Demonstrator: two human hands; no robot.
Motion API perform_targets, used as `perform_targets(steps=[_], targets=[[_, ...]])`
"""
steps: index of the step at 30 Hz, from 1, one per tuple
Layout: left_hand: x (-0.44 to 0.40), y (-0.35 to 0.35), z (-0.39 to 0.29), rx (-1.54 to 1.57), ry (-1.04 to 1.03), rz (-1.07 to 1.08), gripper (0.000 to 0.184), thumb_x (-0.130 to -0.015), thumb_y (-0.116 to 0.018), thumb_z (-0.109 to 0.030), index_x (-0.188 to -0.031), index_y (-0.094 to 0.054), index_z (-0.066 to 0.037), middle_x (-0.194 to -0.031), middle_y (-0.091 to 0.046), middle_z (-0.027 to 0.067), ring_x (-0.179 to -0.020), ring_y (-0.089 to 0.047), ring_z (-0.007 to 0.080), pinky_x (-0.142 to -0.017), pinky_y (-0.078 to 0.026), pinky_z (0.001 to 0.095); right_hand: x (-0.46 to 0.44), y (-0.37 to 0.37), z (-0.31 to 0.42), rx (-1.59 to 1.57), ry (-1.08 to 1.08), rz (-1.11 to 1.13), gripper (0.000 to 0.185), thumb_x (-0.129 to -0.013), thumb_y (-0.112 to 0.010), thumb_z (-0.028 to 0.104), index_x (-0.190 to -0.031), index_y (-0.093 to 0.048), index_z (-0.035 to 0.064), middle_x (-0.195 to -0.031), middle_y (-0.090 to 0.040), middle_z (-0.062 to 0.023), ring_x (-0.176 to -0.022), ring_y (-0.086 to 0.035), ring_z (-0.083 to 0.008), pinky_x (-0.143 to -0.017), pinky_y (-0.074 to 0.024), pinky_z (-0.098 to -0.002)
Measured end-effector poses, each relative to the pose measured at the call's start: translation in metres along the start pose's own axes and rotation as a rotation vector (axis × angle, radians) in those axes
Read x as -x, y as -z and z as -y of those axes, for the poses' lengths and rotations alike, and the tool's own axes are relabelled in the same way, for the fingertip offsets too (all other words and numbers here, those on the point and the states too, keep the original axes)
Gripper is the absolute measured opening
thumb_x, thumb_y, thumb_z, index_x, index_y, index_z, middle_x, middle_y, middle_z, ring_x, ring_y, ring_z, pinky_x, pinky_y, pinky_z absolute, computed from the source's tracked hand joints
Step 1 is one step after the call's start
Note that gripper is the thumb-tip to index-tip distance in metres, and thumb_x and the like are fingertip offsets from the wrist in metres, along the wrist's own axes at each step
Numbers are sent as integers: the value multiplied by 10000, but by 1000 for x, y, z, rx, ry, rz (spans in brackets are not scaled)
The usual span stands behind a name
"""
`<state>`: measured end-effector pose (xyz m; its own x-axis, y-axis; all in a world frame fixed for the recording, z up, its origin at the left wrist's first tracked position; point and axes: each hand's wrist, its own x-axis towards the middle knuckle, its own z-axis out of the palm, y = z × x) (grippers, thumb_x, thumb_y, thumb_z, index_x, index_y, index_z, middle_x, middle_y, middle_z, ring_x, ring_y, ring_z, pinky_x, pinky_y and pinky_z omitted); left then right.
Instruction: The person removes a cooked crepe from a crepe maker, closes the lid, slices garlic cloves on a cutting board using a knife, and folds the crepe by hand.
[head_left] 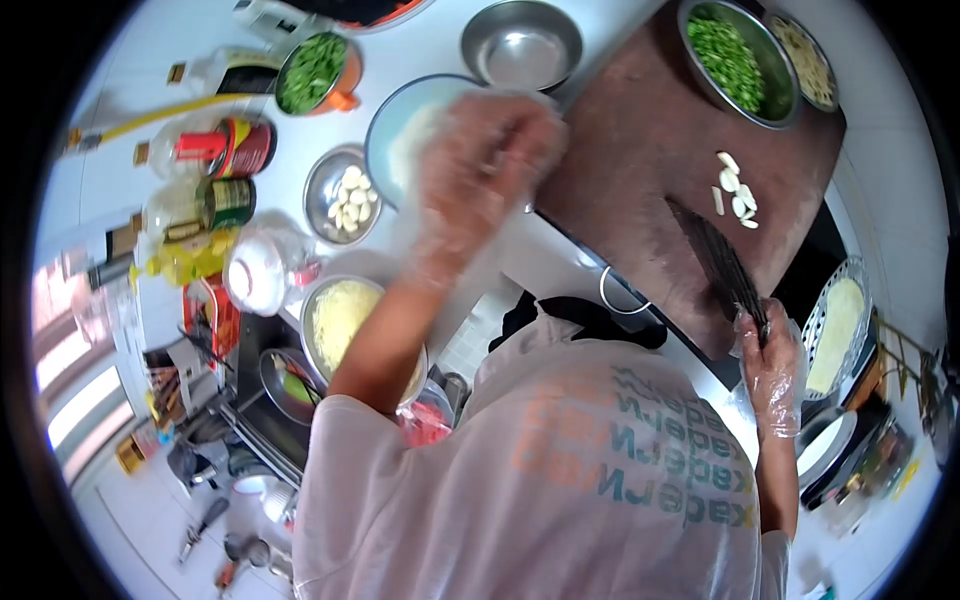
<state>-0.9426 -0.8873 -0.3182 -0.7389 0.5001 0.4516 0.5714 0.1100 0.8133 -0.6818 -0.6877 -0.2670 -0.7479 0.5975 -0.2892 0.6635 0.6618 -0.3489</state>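
My left hand (488, 165), in a clear plastic glove, is raised over a blue-rimmed bowl (385, 120) with something white in it. Its fingers curl together, slightly blurred, and whatever they may hold is hidden. At the right, my gloved right hand (768, 365) is closed round the handle of a dark cleaver (715, 250). The blade rests over the brown cutting board (620, 160), pointing up and left. Beyond the blade lie several peeled garlic cloves (738, 190). Left of my raised hand, a small metal bowl (312, 195) contains more peeled garlic.
At the board's far end stand a metal bowl of chopped greens (725, 60) and another bowl (805, 60). A bare metal bowl (520, 45) sits on the counter. Leafy greens (312, 75), bottles (235, 145) and a bowl of pale shreds (340, 315) are leftward. A white basket (850, 290) is at right.
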Motion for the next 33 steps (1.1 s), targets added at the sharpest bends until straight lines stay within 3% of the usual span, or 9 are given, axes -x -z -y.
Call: perform_targets(steps=[2, 4, 6, 10, 13, 16, 20, 28, 33], targets=[[1, 41, 2, -115, 184, -116, 151, -828, -641, -61, -973, -607, -36, -862, -624, 49, -784, -579, 120, -681, -473, 258, -1, -1, -1, -2, 31, -11, 183, -891, -548, 186, -970, -528, 23, -758, -597, -186, -685, -587, -370, -597, -454, -424], [7, 79, 32, 185, 329, -456, 111, -867, -614, -91, -940, -615, -8, -856, -624, 28, -763, -565, 90, -678, -470, 254, -1, -2, -2, -5, 46, -18, 193, -895, -542, 188, -989, -530, 20, -768, -605, -188, -690, -595, -367, -601, -459, -423], [19, 128, 79, -30, 413, -537, 166, -883, -601, -153, -932, -615, 5, -861, -615, 24, -790, -574, 85, -679, -467, 244, 0, -3, -3, -5, 49, -15, 201, -896, -539, 187, -1005, -530, 18, -776, -610, -193, -697, -602, -367, -607, -464, -421], [61, 190, 157, -693, 721, 15, 268, -853, -587, -226, -1032, -632, -32, -912, -662, 118, -837, -634, 218, -724, -480, 331, 1, -10, -9, 58, 99, -76, 198, -894, -544, 176, -1008, -530, 14, -767, -612, -196, -703, -608, -363, -606, -469, -416], [103, 190, 211, -705, 432, 321, 275, -807, -596, -207, -1038, -648, -68, -952, -654, 148, -863, -624, 290, -770, -476, 386, 4, -10, -5, 23, 50, -43, 210, -892, -551, 177, -1022, -531, 14, -783, -613, -199, -706, -606, -369, -608, -469, -417], [105, 169, 210, -782, 540, 401, 276, -769, -612, -208, -1005, -656, -71, -967, -652, 142, -882, -617, 304, -798, -473, 399, 7, -12, -1, 8, 38, -71, 212, -889, -556, 178, -1025, -536, 16, -796, -613, -203, -717, -607, -371, -615, -470, -416], [87, 160, 205, -1121, 367, 617, 216, -757, -599, -206, -928, -664, -91, -906, -638, 145, -868, -613, 331, -772, -486, 404, 7, -11, 3, 56, 29, -65, 203, -884, -562, 187, -995, -547, 18, -783, -609, -204, -700, -595, -373, -606, -460, -427], [71, 145, 169, -1015, 397, 425, 229, -743, -621, -215, -929, -625, -83, -900, -608, 155, -852, -577, 337, -769, -474, 414, 8, -9, 9, 82, 15, -87, 167, -874, -571, 183, -935, -543, 30, -763, -605, -201, -707, -578, -393, -611, -451, -444], [81, 164, 176, -893, 413, 82, 302, -767, -669, -208, -996, -618, -18, -876, -607, 182, -819, -574, 341, -736, -455, 410, 7, -11, 3, 20, 31, -94, 179, -874, -571, 188, -938, -541, 25, -763, -601, -208, -705, -574, -404, -616, -454, -449]])
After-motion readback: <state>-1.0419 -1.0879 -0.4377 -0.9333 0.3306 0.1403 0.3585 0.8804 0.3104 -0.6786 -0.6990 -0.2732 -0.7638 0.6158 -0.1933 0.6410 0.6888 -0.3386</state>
